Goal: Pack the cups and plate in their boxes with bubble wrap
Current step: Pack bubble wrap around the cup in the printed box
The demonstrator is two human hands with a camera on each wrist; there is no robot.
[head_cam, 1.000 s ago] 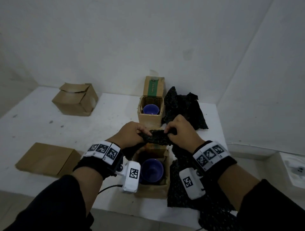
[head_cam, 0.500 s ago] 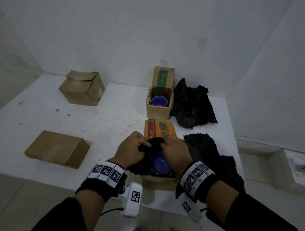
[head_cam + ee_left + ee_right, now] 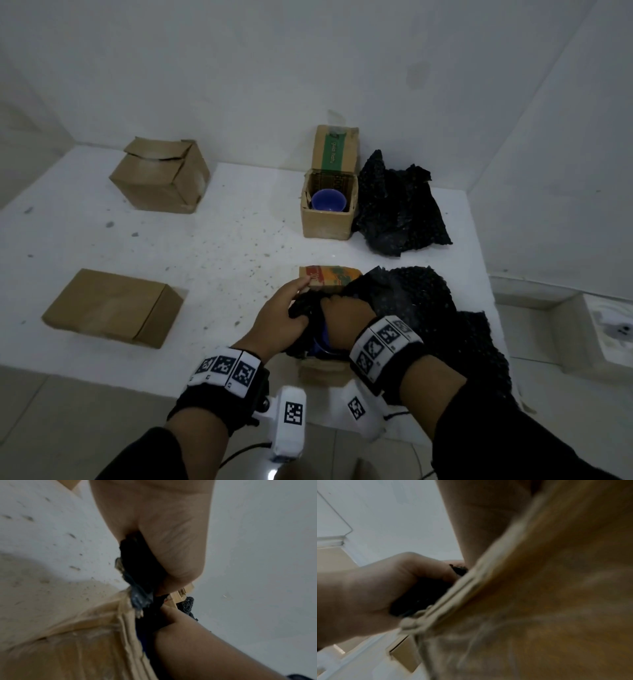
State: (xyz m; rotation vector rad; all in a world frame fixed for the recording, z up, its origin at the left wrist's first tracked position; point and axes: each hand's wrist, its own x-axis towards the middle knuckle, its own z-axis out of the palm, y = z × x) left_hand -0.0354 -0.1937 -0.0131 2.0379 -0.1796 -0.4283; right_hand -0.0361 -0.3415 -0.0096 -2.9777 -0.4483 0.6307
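Note:
At the table's front edge an open cardboard box point(image 3: 320, 369) holds a blue cup point(image 3: 324, 338), mostly hidden. My left hand point(image 3: 283, 318) and right hand point(image 3: 346, 318) both grip a bunched piece of black bubble wrap point(image 3: 304, 310) at the box's mouth, over the cup. In the left wrist view my left fingers point(image 3: 173, 555) pinch the wrap point(image 3: 137, 563) above the box wall point(image 3: 72, 650). The right wrist view shows the left hand point(image 3: 368, 588) around the wrap point(image 3: 423, 595). A second open box point(image 3: 327, 222) farther back holds another blue cup point(image 3: 329, 200).
A crumpled black bubble wrap pile point(image 3: 397, 212) lies right of the far box. A larger black sheet point(image 3: 431, 308) spreads right of the near box. A closed box point(image 3: 161, 174) stands at the back left and a flat closed box point(image 3: 109, 306) at the left.
Both hands have come down with the wrap from above the near box into its opening, so the cup is now mostly covered. The head view has shifted.

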